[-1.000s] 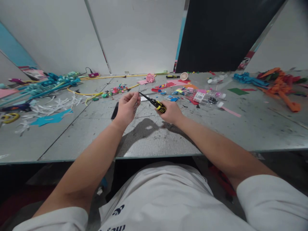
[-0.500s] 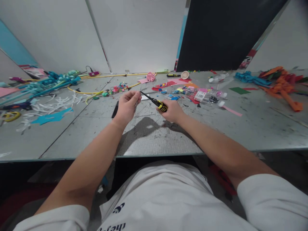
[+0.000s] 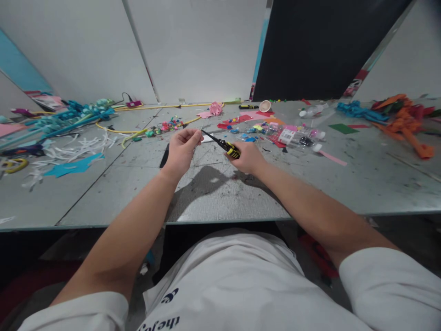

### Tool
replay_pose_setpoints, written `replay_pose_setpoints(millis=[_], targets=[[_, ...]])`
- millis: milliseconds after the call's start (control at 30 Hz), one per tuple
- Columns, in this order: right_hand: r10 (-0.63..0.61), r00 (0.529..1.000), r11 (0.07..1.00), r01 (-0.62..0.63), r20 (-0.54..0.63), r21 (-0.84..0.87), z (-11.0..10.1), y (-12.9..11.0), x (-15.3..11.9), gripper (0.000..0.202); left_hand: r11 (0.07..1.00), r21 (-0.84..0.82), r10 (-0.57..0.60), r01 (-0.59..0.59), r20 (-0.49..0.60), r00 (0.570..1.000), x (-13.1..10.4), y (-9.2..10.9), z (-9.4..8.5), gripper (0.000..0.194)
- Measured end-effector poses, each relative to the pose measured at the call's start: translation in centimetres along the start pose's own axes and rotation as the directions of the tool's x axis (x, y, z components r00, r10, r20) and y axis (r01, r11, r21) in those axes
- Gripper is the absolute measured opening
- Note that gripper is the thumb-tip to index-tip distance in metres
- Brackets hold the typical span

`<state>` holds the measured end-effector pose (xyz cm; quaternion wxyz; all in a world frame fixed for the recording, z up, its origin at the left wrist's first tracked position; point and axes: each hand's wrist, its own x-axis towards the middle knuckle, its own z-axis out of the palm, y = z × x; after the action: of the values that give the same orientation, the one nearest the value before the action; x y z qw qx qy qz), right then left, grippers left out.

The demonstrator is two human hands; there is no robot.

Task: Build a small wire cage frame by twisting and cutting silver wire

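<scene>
My right hand [image 3: 248, 157] is wrapped round the yellow and black handle of a slim black-tipped tool [image 3: 225, 146], perhaps a screwdriver or pliers. The tool's tip points up and left and ends beside the fingertips of my left hand [image 3: 183, 148]. Thumb and forefinger of the left hand are pinched together on something too small to make out. Both hands are above the table near its middle. Partly covered by the left hand, a black flat object [image 3: 164, 157] lies on the table. A white item [image 3: 207, 138] lies behind the tool.
On the grey table [image 3: 213, 207], white strips [image 3: 74, 149], blue paper [image 3: 74, 166] and yellow-handled scissors [image 3: 15, 165] lie left. Small coloured pieces, a pink flower [image 3: 216, 108] and a round cup [image 3: 265, 106] are behind. Plastic bottles [image 3: 299, 140] and orange strips [image 3: 409, 133] lie right.
</scene>
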<state>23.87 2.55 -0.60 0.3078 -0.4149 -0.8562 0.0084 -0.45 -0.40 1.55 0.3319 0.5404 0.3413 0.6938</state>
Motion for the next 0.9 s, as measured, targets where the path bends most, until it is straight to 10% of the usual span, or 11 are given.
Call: replay_pose_setpoints(millis=[900], targets=[[0.052, 0.998, 0.997, -0.049, 0.046, -0.065, 0.7, 1.3, 0.6, 0.043, 0.966, -0.059, -0.247, 0.25, 0.059, 0.967, 0.2, -0.8, -0.5, 0.022]])
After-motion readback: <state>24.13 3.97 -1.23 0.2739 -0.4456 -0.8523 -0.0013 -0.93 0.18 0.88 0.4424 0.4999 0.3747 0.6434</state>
